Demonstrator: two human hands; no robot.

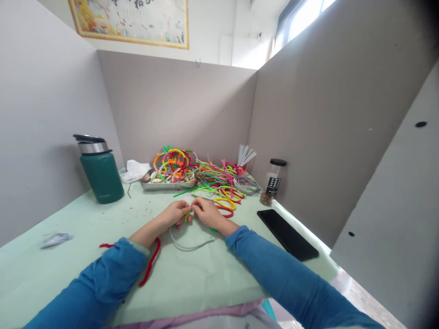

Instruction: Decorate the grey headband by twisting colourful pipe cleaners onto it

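My left hand [176, 214] is closed in a pinch on a short bright-green pipe cleaner [187, 217] over the middle of the table. My right hand [206, 213] meets it fingertip to fingertip, its thumb and finger pressed together; what lies between them is too small to make out. Below the hands a thin grey cord [188, 249] curves across the tabletop. A red pipe cleaner [151, 265] lies beside my left forearm, and another red piece [107, 246] pokes out on that arm's far side. Green fuzz [212, 230] shows beneath my right wrist.
A metal tray [168, 186] holds colourful pipe-cleaner shapes, with a pile of pipe cleaners [216, 173] alongside. Yellow and red loops [225, 203] lie nearer, by a coil of grey cord [247, 185]. A green bottle [102, 176], clear jar [273, 183] and black phone [287, 234] flank the workspace.
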